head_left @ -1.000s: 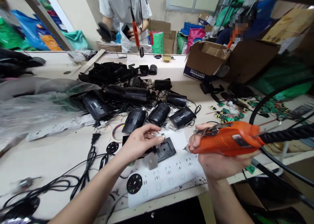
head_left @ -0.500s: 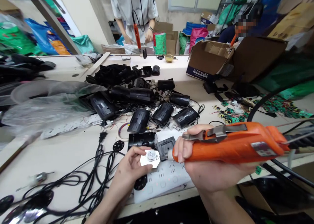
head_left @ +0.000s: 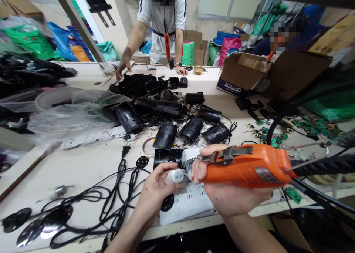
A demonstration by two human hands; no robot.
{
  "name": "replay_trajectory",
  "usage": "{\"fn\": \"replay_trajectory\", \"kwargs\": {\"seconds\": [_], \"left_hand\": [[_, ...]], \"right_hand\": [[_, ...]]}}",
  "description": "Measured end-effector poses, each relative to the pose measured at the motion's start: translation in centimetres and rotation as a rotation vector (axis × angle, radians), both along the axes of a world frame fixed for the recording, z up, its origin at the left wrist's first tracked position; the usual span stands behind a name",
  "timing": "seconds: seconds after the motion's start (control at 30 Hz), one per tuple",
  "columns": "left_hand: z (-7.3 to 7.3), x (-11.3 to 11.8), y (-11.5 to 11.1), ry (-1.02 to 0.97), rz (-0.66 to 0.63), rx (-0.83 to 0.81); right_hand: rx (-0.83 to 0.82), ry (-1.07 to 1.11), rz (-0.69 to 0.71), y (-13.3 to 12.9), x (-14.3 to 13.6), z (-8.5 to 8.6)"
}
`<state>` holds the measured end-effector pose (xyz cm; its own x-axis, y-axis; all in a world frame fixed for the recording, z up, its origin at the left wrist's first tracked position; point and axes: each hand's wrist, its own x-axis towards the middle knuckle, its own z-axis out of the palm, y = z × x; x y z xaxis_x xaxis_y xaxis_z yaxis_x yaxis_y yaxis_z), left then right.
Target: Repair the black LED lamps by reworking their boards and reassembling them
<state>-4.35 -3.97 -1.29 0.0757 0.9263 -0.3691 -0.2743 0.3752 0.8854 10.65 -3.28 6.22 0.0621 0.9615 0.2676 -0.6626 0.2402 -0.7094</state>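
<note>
My left hand (head_left: 158, 184) pinches a small white round part (head_left: 177, 175) on a pale plate between thumb and fingers. Wrapped around an orange electric screwdriver (head_left: 244, 166) is my right hand (head_left: 222, 186); the tool lies almost level and its tip points left at the white part. Whether the tip touches it I cannot tell. Just behind my left hand sits a black cylindrical housing (head_left: 167, 157), beside a grey square piece (head_left: 190, 163) partly covered by the screwdriver. Under both hands lies a white power-strip panel (head_left: 188, 201) with socket slots.
Several black housings (head_left: 166, 134) are heaped mid-table. Black power cords (head_left: 119, 194) and a small motor (head_left: 60, 190) lie on the left. Green circuit boards (head_left: 313, 129) and a cardboard box (head_left: 238, 73) are at the right. Across the table a person (head_left: 163, 27) reaches toward the pile.
The white part has tilted toward the screwdriver, and the tip is closer to it. The view has shifted left. Across the table, the person has leaned in and stretched an arm out to the pile.
</note>
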Motion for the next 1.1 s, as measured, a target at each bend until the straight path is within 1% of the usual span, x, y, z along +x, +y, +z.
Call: {"fn": "replay_trajectory", "kwargs": {"seconds": [0.07, 0.23, 0.33, 0.43, 0.57, 0.7, 0.83, 1.0, 1.1], "left_hand": [[0.24, 0.06, -0.05, 0.029, 0.003, 0.0], [0.94, 0.02, -0.02, 0.005, -0.061, -0.059], [1.1, -0.16, -0.04, -0.028, -0.08, -0.083], [1.0, -0.46, -0.12, -0.054, -0.078, -0.091], [0.68, -0.72, -0.22, -0.046, -0.065, -0.072], [0.49, -0.62, -0.2, -0.031, -0.067, -0.05], [0.5, -0.37, -0.14, -0.02, -0.076, -0.045], [0.63, -0.21, -0.18, -0.01, -0.075, -0.043], [0.69, -0.17, -0.18, 0.004, -0.06, -0.04]], "right_hand": [[0.007, 0.003, -0.016, 0.05, -0.31, 0.0], [0.022, -0.016, 0.032, 0.03, -0.42, -0.05], [0.013, -0.021, 0.081, -0.04, -0.44, 0.03], [-0.008, -0.003, 0.09, 0.04, -0.73, 0.24], [0.014, 0.0, 0.103, 0.32, -1.11, 0.49], [0.019, -0.016, 0.103, 0.29, -1.12, 0.57], [0.01, 0.004, 0.143, 0.03, -1.05, 0.44], [0.002, -0.009, 0.107, 0.01, -1.03, 0.25], [0.003, -0.006, 0.11, 0.1, -1.04, 0.12]]}}
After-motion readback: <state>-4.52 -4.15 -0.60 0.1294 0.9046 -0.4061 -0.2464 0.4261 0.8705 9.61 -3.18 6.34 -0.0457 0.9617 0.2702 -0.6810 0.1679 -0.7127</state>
